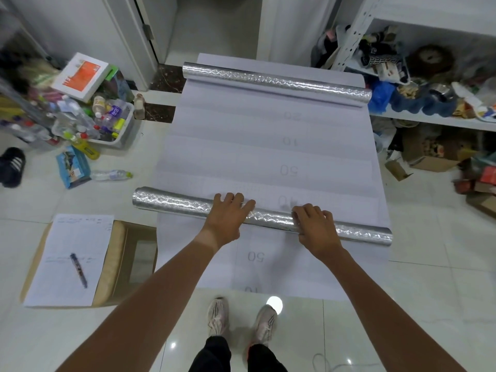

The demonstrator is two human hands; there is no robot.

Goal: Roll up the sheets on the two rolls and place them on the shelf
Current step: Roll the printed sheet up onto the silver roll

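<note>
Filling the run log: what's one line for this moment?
left hand: on near silver roll | right hand: same | far silver roll: untouched

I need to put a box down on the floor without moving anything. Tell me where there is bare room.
Bare tile lies right of the near roll, between the sheet and the cardboard boxes, and around the shoes. A smaller patch lies between the paper with pen and the loose bottle. Crowded: the bottle bin at left and the shelf at right.
</note>
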